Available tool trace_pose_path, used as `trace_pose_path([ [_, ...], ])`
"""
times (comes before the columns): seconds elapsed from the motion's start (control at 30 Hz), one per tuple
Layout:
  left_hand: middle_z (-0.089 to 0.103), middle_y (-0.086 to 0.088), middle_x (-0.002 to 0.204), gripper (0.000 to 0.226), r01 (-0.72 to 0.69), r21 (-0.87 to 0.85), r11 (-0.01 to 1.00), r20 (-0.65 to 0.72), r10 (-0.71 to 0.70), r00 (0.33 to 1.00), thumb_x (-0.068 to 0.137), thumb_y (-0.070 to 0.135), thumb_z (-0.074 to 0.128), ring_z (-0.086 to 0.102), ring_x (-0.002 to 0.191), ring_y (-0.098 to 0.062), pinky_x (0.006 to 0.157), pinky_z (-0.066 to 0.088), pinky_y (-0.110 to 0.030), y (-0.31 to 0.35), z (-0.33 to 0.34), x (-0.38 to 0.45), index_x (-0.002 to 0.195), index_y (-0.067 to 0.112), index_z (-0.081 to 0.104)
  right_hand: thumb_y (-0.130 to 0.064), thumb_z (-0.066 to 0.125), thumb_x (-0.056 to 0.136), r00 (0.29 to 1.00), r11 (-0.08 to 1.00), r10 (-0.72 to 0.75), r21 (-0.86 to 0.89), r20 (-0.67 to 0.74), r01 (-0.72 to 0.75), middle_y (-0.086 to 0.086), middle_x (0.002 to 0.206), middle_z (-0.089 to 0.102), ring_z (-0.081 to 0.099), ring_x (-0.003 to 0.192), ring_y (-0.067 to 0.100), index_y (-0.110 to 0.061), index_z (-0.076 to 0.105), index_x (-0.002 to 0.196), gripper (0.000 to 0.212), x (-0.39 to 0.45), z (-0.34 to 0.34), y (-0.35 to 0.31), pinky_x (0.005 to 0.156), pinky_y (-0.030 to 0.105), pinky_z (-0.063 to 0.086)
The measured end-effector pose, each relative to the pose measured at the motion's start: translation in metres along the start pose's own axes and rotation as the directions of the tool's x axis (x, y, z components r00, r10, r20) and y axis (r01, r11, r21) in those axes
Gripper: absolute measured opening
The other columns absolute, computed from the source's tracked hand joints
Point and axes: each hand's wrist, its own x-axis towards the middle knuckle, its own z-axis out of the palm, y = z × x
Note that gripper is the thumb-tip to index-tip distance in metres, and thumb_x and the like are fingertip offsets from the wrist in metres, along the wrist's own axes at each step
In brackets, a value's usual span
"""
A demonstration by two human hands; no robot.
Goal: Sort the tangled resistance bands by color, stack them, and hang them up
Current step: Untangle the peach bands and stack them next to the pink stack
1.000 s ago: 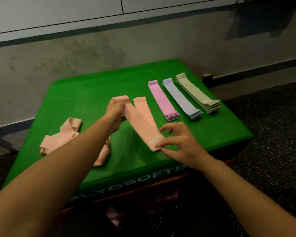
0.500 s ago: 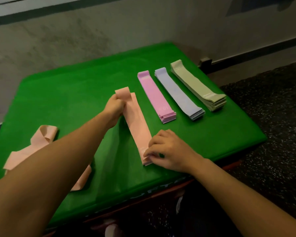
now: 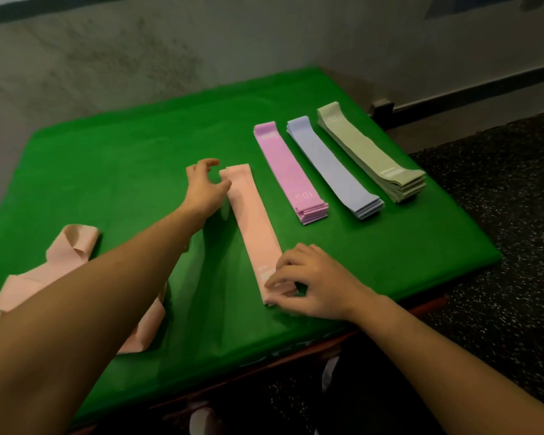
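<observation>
A peach band lies flat and straight on the green table. My left hand hovers beside its far end with fingers loosely spread, holding nothing. At the near end my right hand pinches the band with curled fingertips. To its right lie three neat stacks: pink bands, lilac bands and sage green bands. A tangle of peach bands lies at the left, partly hidden under my left forearm.
The table's front edge runs just below my right wrist, with dark speckled floor to the right. A grey wall rises close behind the table.
The peach band was laid down flat on the table. My left hand let go of its far end and opened beside it; my right hand stayed on the near end.
</observation>
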Motion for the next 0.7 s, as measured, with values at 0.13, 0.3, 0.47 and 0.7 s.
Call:
trace_pose_path([
  [0.13, 0.058, -0.006, 0.126, 0.018, -0.133, 0.023, 0.991, 0.023, 0.132, 0.991, 0.097, 0.016, 0.059, 0.062, 0.098, -0.024, 0.085, 0.052, -0.038, -0.009, -0.029, -0.027, 0.114, 0.022, 0.058, -0.035, 0.064, 0.091, 0.99, 0.997, 0.07, 0.047, -0.12, -0.064, -0.008, 0.092, 0.064, 0.054, 0.086, 0.011, -0.021, 0.075, 0.099, 0.02, 0.009, -0.004, -0.013, 0.076, 0.03, 0.044],
  [0.3, 0.067, -0.004, 0.102, 0.014, -0.241, 0.095, 0.966, 0.051, 0.237, 0.97, 0.097, 0.009, 0.058, 0.064, 0.088, -0.025, 0.079, 0.054, -0.04, -0.032, -0.077, -0.078, 0.1, 0.022, 0.063, -0.029, 0.059, 0.092, 0.975, 0.982, 0.165, 0.113, -0.147, -0.15, -0.017, 0.092, 0.059, 0.054, 0.086, 0.006, -0.023, 0.071, 0.104, 0.018, 0.026, 0.001, -0.034, 0.076, 0.028, 0.048],
  [0.47, 0.066, 0.005, 0.107, 0.016, -0.369, 0.257, 0.893, 0.047, 0.37, 0.928, 0.095, 0.011, 0.06, 0.058, 0.1, -0.012, 0.086, 0.044, -0.031, -0.066, -0.121, -0.134, 0.106, 0.018, 0.067, -0.025, 0.064, 0.093, 0.971, 0.956, 0.238, 0.173, 0.015, -0.237, -0.012, 0.104, 0.058, 0.056, 0.092, 0.006, -0.031, 0.067, 0.113, 0.021, 0.049, 0.021, -0.065, 0.081, 0.023, 0.047],
  [0.7, 0.061, 0.014, 0.115, 0.03, -0.3, 0.285, 0.91, 0.083, 0.289, 0.954, 0.086, 0.05, 0.058, 0.054, 0.104, -0.007, 0.095, 0.048, -0.038, -0.12, -0.144, -0.19, 0.109, 0.031, 0.062, -0.027, 0.063, 0.095, 0.946, 0.949, 0.24, 0.153, 0.216, -0.276, -0.007, 0.132, 0.054, 0.057, 0.102, 0.01, -0.03, 0.057, 0.132, 0.038, 0.084, 0.064, -0.112, 0.094, 0.029, 0.048],
])
